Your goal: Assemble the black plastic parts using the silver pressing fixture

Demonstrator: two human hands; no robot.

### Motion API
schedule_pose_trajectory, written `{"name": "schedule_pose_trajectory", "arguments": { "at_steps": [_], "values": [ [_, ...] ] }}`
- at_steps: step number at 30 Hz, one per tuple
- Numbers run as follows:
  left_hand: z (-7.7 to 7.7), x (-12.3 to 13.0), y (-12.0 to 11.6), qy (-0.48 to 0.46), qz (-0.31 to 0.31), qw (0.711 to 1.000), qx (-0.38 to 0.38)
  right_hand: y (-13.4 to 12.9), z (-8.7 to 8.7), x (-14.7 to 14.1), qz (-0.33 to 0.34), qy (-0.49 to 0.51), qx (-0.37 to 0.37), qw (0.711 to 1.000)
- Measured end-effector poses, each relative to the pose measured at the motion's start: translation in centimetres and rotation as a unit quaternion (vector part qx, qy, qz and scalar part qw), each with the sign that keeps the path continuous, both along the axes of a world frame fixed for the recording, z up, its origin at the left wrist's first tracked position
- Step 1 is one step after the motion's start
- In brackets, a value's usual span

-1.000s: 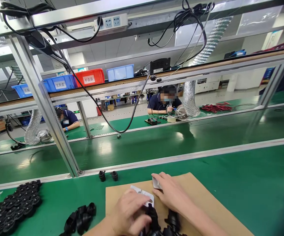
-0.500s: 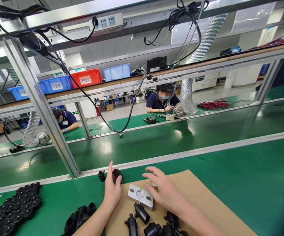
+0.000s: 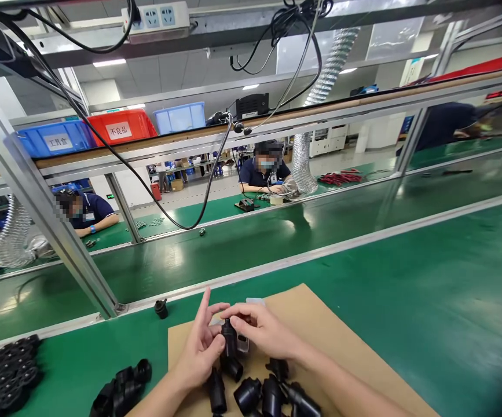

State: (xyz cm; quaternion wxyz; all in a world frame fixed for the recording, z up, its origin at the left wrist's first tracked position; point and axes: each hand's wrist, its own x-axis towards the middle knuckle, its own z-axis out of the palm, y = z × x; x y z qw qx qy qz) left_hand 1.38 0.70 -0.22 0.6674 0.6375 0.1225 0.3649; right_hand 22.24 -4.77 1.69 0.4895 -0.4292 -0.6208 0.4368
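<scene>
My left hand [image 3: 202, 350] grips a black plastic fitting [image 3: 230, 339] between thumb and fingers, its index finger pointing up. At the fitting's narrow top, the curled fingers of my right hand [image 3: 262, 330] close on it. Behind the hands, a silver slotted block [image 3: 242, 344] is mostly covered. Just below lie more black fittings [image 3: 272, 395] on a brown cardboard sheet [image 3: 320, 353], some partly overlapping. A single small black fitting [image 3: 161, 308] stands on the green bench to the left.
Black round parts [image 3: 5, 370] lie in rows at the far left, and a cluster of black pieces [image 3: 123, 385] sits nearer. A metal post [image 3: 59, 220] rises at the left. Beyond the bench rail, people [image 3: 263, 168] sit at another green bench. A cable [image 3: 168, 217] hangs down.
My left hand has brought a black fitting from the bench's back edge over the cardboard. My right hand has moved left to meet it. The camera view has turned right.
</scene>
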Motion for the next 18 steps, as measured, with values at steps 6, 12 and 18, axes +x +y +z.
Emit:
{"name": "schedule_pose_trajectory", "arguments": {
  "at_steps": [6,12,18],
  "values": [
    [-0.1,0.1,-0.5,0.039,-0.007,0.999,0.033,0.3,0.5,1.8,0.075,0.023,-0.028,0.996],
    [0.2,-2.2,2.7,0.173,0.079,0.930,0.315,1.5,0.1,3.9,-0.093,0.020,-0.002,0.995],
    [0.1,-3.0,3.5,0.271,0.005,0.915,0.298,1.7,-0.4,3.6,-0.153,-0.014,0.000,0.988]
  ]
}}
